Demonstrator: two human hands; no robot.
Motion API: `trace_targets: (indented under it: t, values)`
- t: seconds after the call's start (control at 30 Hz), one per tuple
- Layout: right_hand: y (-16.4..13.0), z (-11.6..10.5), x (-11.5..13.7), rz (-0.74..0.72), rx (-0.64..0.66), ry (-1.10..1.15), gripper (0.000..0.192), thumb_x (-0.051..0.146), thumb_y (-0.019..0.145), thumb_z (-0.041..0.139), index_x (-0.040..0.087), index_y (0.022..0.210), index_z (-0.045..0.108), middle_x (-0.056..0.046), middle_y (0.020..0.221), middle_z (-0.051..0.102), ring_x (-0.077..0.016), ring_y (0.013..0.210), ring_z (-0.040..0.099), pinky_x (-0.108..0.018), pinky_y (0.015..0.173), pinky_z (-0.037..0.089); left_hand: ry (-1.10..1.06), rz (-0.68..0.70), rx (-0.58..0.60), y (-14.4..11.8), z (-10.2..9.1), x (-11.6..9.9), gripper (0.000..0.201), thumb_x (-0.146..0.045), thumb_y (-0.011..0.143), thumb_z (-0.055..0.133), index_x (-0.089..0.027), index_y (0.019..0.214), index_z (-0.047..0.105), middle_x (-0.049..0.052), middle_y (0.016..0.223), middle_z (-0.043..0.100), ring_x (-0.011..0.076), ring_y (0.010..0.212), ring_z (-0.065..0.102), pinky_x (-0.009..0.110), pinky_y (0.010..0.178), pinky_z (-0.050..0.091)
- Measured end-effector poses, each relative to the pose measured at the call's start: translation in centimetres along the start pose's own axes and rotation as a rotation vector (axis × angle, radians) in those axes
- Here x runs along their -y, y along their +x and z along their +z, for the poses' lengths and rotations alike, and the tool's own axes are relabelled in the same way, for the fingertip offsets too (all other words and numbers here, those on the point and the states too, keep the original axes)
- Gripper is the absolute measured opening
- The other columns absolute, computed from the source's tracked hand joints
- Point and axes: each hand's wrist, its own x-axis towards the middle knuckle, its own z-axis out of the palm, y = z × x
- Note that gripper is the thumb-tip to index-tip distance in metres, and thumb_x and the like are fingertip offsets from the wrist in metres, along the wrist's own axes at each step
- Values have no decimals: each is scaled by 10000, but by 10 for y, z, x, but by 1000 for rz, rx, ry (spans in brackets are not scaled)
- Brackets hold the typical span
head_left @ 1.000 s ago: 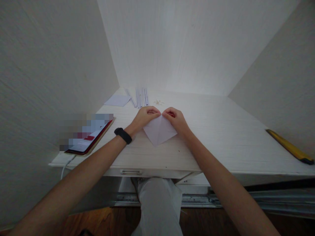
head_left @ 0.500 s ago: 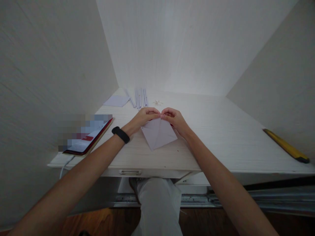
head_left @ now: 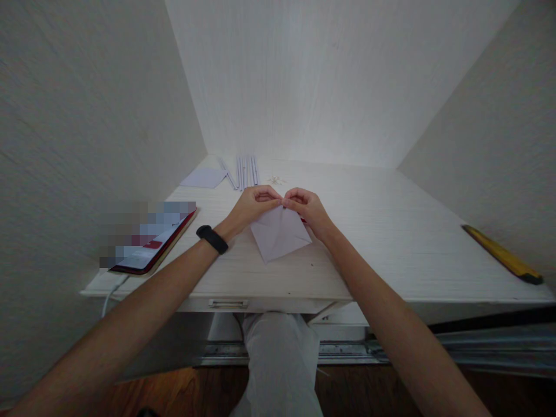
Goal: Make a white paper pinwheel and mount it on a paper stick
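Note:
A white sheet of paper (head_left: 280, 236) with faint crease lines is tilted toward me, one corner pointing down near the desk. My left hand (head_left: 259, 201), with a black band (head_left: 212, 238) on its wrist, pinches the top corner of the paper. Right beside it, my right hand (head_left: 306, 208) pinches the same corner, and the fingertips of both hands meet there. A small dark spot shows at the pinched corner. Something red, mostly hidden, peeks out behind the paper by my right hand.
Several thin paper rolls (head_left: 247, 172) lie at the back left beside a flat paper sheet (head_left: 204, 178). Small white bits (head_left: 276, 180) are behind my hands. At left a tablet (head_left: 152, 255) leans with its cable (head_left: 113, 291); at far right lies a yellow cutter (head_left: 499, 252).
The paper has turned slightly between my fingers, and its lower corner has shifted a little left. Both hands keep their pinch at the top corner. The whole view has moved slightly.

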Motion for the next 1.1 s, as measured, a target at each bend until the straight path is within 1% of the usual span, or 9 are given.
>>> trace_targets:
  t: [0.23, 0.37, 0.5, 0.63, 0.9, 1.1]
  values:
    - [7, -3, -10, 18, -32, 26, 318, 428, 603, 719, 181, 715, 554, 22, 621, 556, -83, 532, 470, -202, 458, 333, -2, 0, -13, 0, 3, -2, 164, -281, 677, 682, -146, 767, 657, 40, 794, 695, 136, 741, 629, 247, 684, 475]
    - [9, -5, -14, 31, -23, -1, 302, 417, 609, 712, 174, 728, 579, 12, 636, 572, -85, 538, 471, -198, 454, 330, -15, -32, -34, 3, 3, 2, 198, -267, 661, 685, -148, 810, 631, 29, 753, 685, 135, 696, 628, 239, 631, 465]
    - [6, -5, -11, 39, -1, 3, 228, 372, 657, 681, 172, 728, 598, 18, 635, 564, -85, 551, 473, -208, 480, 345, -53, -59, -43, 3, 1, 4, 282, -251, 645, 690, -171, 885, 566, -3, 698, 670, 128, 629, 621, 222, 566, 443]
    - [4, -4, -7, 35, 16, 26, 194, 339, 671, 675, 167, 718, 597, 28, 615, 539, -81, 550, 462, -210, 490, 341, -90, -70, -40, 3, 1, 4, 320, -240, 632, 699, -171, 895, 529, -8, 685, 668, 107, 567, 597, 200, 520, 410]
    - [4, -3, -7, 31, 13, 59, 226, 341, 666, 682, 153, 740, 582, 22, 648, 537, -79, 585, 469, -200, 493, 325, -157, -68, -4, 3, 0, 5, 353, -241, 607, 726, -162, 889, 530, -6, 683, 671, 102, 573, 600, 200, 545, 413]
    - [3, -2, -7, 18, 12, 64, 214, 335, 677, 680, 161, 736, 571, 24, 639, 533, -84, 586, 479, -202, 494, 328, -182, -75, -9, 2, 0, 6, 355, -245, 621, 723, -168, 914, 539, -3, 688, 672, 113, 593, 609, 210, 556, 407]
